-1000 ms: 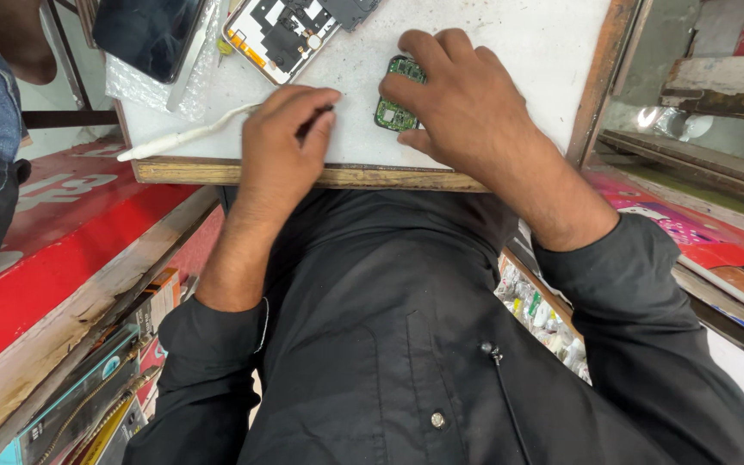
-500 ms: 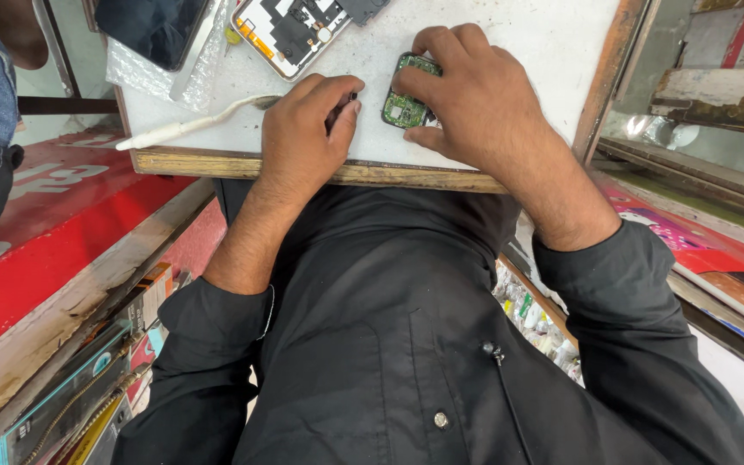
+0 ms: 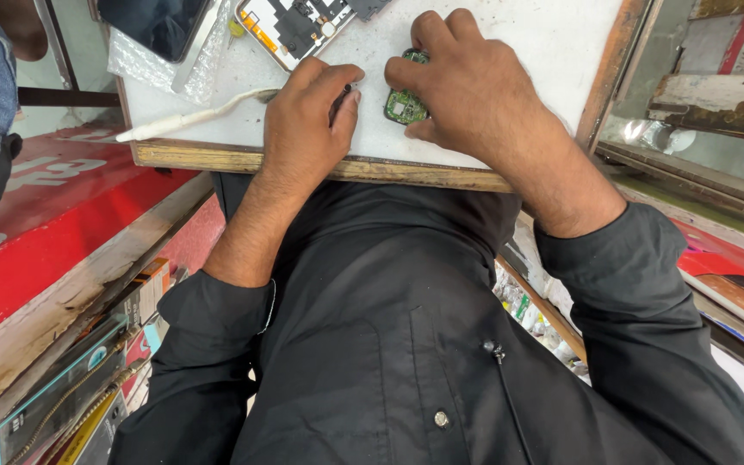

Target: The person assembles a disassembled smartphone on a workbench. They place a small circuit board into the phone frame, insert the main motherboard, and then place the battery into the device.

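On the white bench top (image 3: 510, 52), head view, we work at the near edge, just above the wooden lip (image 3: 320, 164). Our right hand (image 3: 475, 90) lies over a small green circuit board (image 3: 405, 105) and pins it to the surface; the fingers curl over its far end and the thumb runs along its near side, so the hand is clamped on the board. Only the left half of the board shows, so we cannot tell its long axis for certain.

Our left hand (image 3: 307, 116) rests beside it, closed around a thin dark tool (image 3: 340, 96) whose tip sticks out between thumb and forefinger. We cannot tell what kind of tool it is. The tip points right, toward the exposed edge of the board, close to it but apart. The board therefore lies directly right of the tool hand, and the approach line runs left to right across the bench.

Beyond the left hand lie a white stick-like tool (image 3: 191, 120), an opened phone (image 3: 294, 30) and a dark screen panel (image 3: 152, 26) on bubble wrap (image 3: 135, 65), all well apart from the board.
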